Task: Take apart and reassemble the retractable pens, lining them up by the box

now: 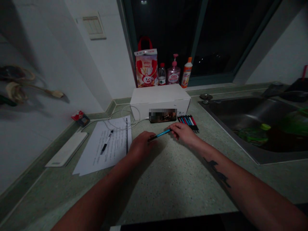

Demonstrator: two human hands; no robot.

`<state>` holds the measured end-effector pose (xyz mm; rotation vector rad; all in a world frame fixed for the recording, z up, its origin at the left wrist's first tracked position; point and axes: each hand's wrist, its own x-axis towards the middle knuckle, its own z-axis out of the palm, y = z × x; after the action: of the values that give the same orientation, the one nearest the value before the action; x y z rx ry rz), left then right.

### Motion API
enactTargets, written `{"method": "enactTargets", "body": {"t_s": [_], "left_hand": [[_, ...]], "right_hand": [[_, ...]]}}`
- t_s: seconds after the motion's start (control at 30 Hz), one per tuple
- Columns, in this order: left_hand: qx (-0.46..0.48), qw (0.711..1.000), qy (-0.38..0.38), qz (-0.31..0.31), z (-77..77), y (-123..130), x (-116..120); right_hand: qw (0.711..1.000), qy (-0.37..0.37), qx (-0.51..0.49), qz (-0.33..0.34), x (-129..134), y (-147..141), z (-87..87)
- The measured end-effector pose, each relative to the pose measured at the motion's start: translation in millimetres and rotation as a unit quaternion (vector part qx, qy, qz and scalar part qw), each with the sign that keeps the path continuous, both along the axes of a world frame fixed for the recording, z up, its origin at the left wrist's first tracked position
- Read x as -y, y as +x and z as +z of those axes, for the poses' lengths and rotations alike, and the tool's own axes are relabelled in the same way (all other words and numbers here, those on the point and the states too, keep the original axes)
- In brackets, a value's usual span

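A blue pen with a dark end is held between both hands above the speckled green counter. My left hand pinches its dark end, and my right hand grips the opposite end with the fingertips. Just beyond my right hand, several pens in black, blue, red and white lie side by side. A phone leans on a white box behind the blue pen. Left of my left hand, a black and clear pen rests on printed sheets.
A white power strip or flat box lies at the left, near a small red and dark packet. A white cable loops across the paper. Bottles and a red bag stand behind the box. The sink is at the right.
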<state>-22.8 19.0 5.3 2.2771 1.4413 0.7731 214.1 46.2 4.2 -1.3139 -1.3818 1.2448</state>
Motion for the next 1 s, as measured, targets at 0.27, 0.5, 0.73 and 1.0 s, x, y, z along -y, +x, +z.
{"method": "enactTargets", "body": {"t_s": [0.27, 0.5, 0.73, 1.0], "left_hand": [[-0.002, 1.000, 0.014, 0.017, -0.3, -2.6, -0.9], [0.031, 0.998, -0.042, 0.021, 7.5, -1.8, 1.7], [0.037, 0.999, -0.027, -0.001, 9.0, 1.5, 1.5], [0.023, 1.000, -0.022, 0.001, 4.3, 1.4, 0.9]], "right_hand": [[0.996, -0.042, 0.016, 0.081, 7.8, -2.4, 0.9], [0.996, 0.024, 0.006, 0.083, 6.3, -1.5, 1.8], [0.993, 0.020, 0.050, 0.109, 10.7, -3.9, 1.0], [0.987, 0.088, 0.097, 0.097, 9.6, -5.1, -1.0]]}}
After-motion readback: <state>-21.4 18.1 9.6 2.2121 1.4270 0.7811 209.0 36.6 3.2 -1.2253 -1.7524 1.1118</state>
